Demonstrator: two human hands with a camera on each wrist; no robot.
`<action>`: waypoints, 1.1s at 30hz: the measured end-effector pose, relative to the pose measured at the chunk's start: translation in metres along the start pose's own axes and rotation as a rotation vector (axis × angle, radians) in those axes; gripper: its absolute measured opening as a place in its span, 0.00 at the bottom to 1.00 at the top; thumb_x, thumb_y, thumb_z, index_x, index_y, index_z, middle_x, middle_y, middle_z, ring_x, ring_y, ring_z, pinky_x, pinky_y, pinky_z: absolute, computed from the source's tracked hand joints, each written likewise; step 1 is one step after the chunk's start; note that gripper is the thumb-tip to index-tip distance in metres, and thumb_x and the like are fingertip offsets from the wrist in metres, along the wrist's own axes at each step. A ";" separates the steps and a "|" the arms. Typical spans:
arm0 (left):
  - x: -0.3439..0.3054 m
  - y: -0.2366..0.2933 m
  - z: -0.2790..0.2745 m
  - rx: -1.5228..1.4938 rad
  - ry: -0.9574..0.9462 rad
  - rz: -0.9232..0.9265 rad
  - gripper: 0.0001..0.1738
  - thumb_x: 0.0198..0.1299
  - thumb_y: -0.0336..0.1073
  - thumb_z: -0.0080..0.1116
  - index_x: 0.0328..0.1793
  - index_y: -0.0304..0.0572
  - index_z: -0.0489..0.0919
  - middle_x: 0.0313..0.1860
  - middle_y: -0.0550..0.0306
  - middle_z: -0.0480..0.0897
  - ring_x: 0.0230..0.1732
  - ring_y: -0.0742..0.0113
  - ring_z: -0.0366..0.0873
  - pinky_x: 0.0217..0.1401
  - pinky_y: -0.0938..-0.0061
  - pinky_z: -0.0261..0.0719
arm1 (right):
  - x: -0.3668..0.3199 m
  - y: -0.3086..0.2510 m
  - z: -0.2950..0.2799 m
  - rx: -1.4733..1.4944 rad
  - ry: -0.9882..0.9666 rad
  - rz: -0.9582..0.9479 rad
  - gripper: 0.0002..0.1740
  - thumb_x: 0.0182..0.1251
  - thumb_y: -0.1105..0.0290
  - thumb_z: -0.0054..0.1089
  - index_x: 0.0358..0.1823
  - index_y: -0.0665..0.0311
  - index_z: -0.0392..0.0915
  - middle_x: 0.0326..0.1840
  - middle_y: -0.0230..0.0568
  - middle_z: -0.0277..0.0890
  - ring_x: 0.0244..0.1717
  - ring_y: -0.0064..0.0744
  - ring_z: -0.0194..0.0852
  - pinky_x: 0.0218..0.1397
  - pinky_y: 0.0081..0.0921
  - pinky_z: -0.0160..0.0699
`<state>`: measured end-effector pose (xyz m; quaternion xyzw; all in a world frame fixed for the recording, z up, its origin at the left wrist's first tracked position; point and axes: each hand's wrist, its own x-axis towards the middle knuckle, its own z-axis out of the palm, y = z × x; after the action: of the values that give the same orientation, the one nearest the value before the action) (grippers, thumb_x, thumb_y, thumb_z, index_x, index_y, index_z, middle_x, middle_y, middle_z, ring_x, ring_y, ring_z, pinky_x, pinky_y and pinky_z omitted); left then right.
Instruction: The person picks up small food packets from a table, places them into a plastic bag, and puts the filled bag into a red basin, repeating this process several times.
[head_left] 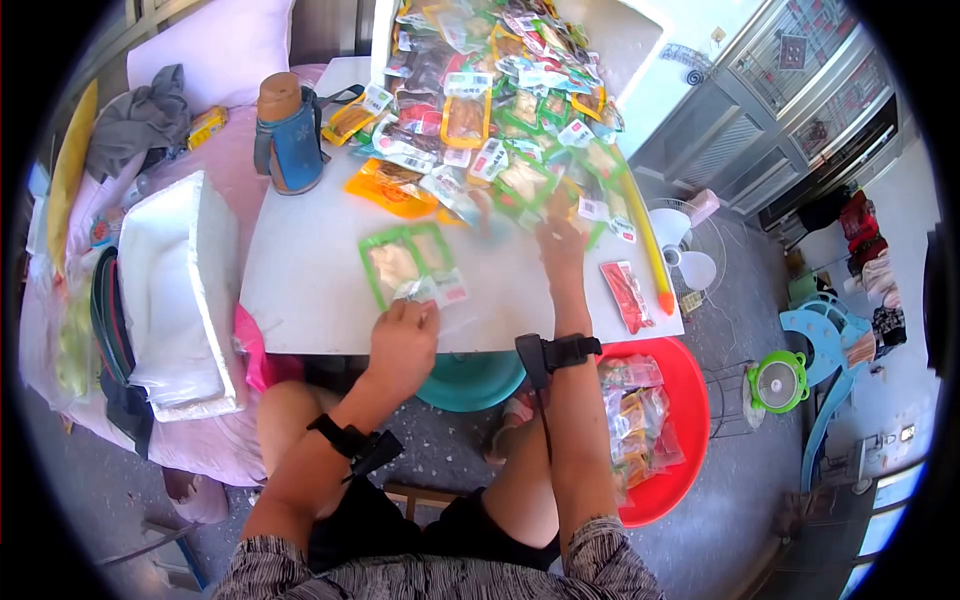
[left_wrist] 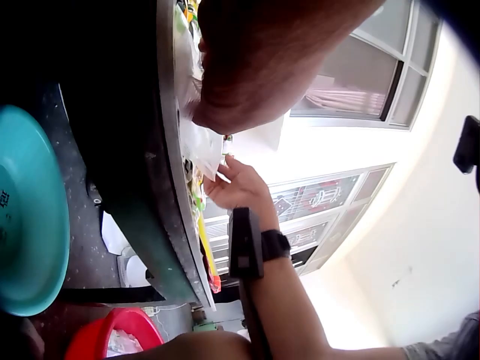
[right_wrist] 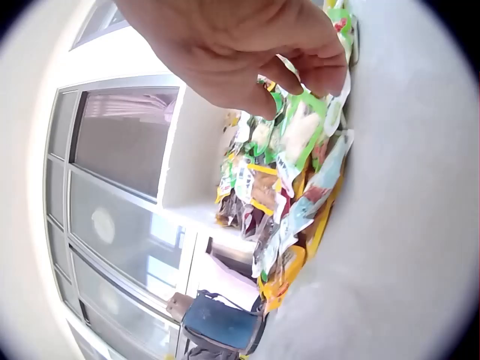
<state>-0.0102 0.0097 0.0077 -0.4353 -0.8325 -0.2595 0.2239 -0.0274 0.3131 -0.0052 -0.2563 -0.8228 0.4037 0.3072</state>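
My left hand point(head_left: 404, 345) pinches the near edge of clear plastic around two green-edged packets point(head_left: 392, 262) holding pale food, low over the white table point(head_left: 300, 290). In the head view my right hand point(head_left: 562, 240) reaches to the near right side of a heap of sealed food packets point(head_left: 465, 110). The right wrist view shows that hand point(right_wrist: 255, 56) with bent, spread fingers over a green-edged packet point(right_wrist: 301, 131); whether it touches the packet is unclear. A red packet point(head_left: 627, 297) lies alone at the table's right.
A white foam box point(head_left: 640, 40) stands behind the heap. At left are a blue flask point(head_left: 291, 145) and another foam box point(head_left: 180, 300). A yellow stick point(head_left: 645, 235) lies along the right edge. Below are a teal basin point(head_left: 470, 385) and a red basin point(head_left: 690, 410) holding packets.
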 end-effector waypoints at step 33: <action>-0.005 -0.002 0.006 -0.136 -0.147 0.004 0.11 0.49 0.28 0.60 0.41 0.39 0.79 0.37 0.47 0.79 0.38 0.48 0.77 0.37 0.59 0.78 | -0.116 -0.032 -0.063 -0.397 -0.204 -0.318 0.23 0.56 0.70 0.60 0.55 0.62 0.74 0.57 0.49 0.72 0.57 0.56 0.67 0.55 0.50 0.71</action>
<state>-0.0103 0.0093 0.0000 -0.4690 -0.8263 -0.2823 0.1326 0.0907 0.2500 0.0165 -0.1370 -0.9424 0.2051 0.2260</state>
